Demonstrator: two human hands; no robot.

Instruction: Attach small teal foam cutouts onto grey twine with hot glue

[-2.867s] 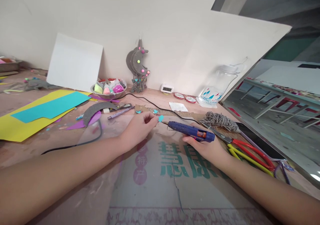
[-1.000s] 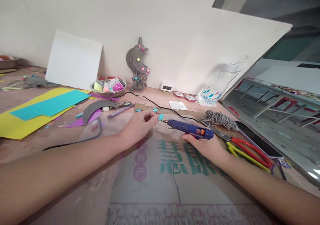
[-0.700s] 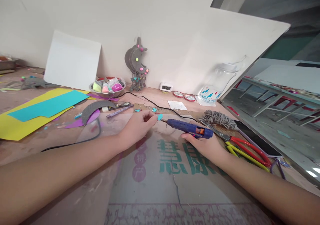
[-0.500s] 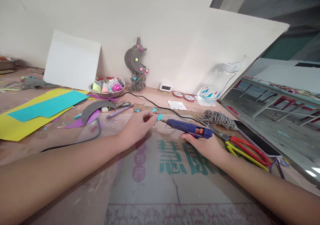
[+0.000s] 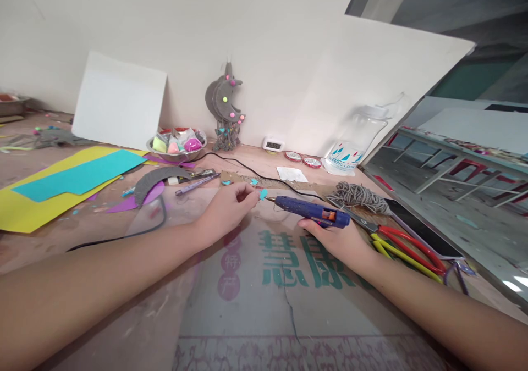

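Note:
My left hand (image 5: 226,210) rests on the table and pinches a small teal paper piece (image 5: 263,194) between thumb and fingertips. My right hand (image 5: 335,238) grips a blue glue gun (image 5: 311,211), lying nearly level, its metal tip pointing left and almost touching the teal piece. The gun's black cord (image 5: 247,169) runs back across the table. Both hands work over a clear plastic sheet (image 5: 264,283) laid on printed cardboard with green characters.
Red and yellow scissors (image 5: 406,251) and grey yarn (image 5: 358,195) lie right of my right hand. A bowl of coloured clay (image 5: 178,144), a grey moon ornament (image 5: 226,106), a plastic jar (image 5: 358,140), yellow and teal paper sheets (image 5: 70,176) and a grey felt arc (image 5: 159,177) sit behind and left.
Hardly anything differs: both hands keep their grips and the glue gun's tip stays at the teal piece. The view has shifted slightly.

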